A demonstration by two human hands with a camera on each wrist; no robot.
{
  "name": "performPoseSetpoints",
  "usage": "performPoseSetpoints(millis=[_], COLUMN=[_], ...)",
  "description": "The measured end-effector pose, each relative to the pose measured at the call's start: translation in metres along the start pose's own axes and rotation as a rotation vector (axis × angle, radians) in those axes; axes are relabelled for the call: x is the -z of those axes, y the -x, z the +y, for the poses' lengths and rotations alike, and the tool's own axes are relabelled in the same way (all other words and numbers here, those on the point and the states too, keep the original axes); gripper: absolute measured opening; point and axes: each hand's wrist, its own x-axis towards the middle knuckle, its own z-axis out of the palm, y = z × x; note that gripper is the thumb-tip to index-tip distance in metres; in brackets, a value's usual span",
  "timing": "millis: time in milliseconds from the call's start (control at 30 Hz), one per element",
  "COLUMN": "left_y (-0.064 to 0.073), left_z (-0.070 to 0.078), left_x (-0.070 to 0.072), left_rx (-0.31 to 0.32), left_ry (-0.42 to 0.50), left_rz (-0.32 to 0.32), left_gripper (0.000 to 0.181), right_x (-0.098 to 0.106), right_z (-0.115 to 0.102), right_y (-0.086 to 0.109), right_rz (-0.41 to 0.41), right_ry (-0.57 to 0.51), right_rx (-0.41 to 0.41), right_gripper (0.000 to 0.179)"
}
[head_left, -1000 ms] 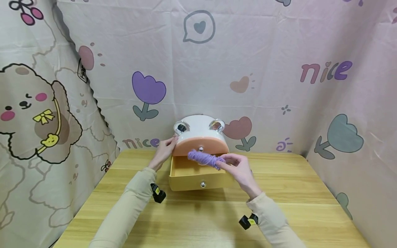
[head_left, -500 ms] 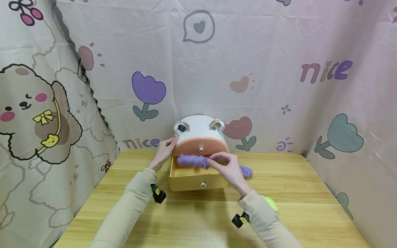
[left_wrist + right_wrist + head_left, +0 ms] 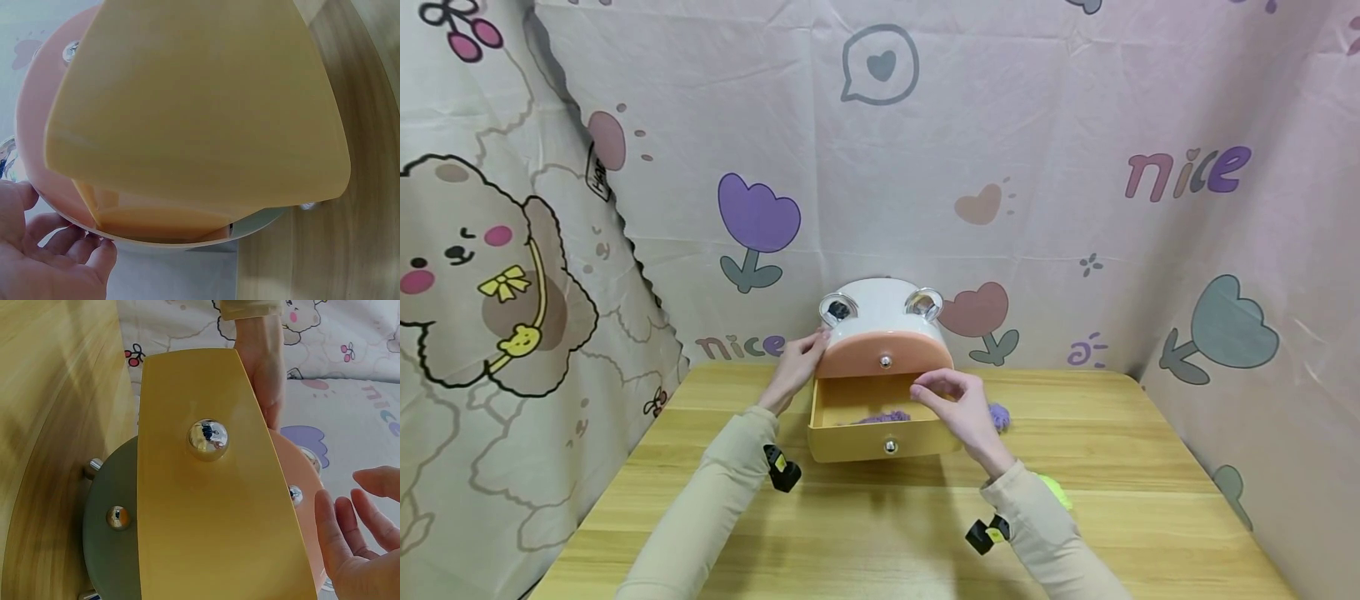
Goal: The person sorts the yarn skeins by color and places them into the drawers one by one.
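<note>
A small rounded cabinet (image 3: 883,304) with a white top, round silver eyes and coloured drawers stands at the table's far side. Its yellow drawer (image 3: 850,442) is pulled out. Inside lies a bundle of purple yarn (image 3: 886,417), mostly hidden by the drawer front. My left hand (image 3: 793,371) touches the cabinet's left side with its fingertips; in the left wrist view its fingers rest along the rim beside the pink drawer (image 3: 53,137). Above the yellow drawer's right end hovers my right hand (image 3: 962,408), fingers loosely bent and holding nothing.
Another purple yarn bundle (image 3: 999,417) lies right of the cabinet, partly behind my right hand. A bright yellow-green item (image 3: 1056,490) shows beside the right sleeve, mostly covered. A printed cloth (image 3: 880,167) hangs behind the wooden table (image 3: 1120,467).
My right hand carried the purple yarn left over the yellow drawer and let go of it; the yarn now lies inside. The hand has drawn back slightly right. My left hand stayed put.
</note>
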Motion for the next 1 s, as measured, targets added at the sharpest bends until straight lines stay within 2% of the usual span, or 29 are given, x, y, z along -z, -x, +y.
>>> performPoseSetpoints(millis=[300,600,733,1000], left_y=[0.000,0.000,0.000,0.000], left_z=[-0.001,-0.001,-0.001,-0.003], left_x=[0.001,0.000,0.000,0.000], left_rx=[-0.002,-0.002,0.002,0.004], left_ry=[0.001,-0.007,-0.003,0.000], left_rz=[0.002,0.005,0.009,0.003], left_gripper=[0.053,0.054,0.054,0.052], right_x=[0.003,0.015,0.026,0.054], right_z=[0.003,0.003,0.009,0.034], right_y=[0.000,-0.002,-0.007,-0.014], right_rz=[0.020,0.086,0.134,0.268], right_ry=[-0.055,-0.103,-0.118,-0.188], right_rx=[0.004,0.006,0.027,0.005], right_gripper=[0.023,0.025,0.025,0.027])
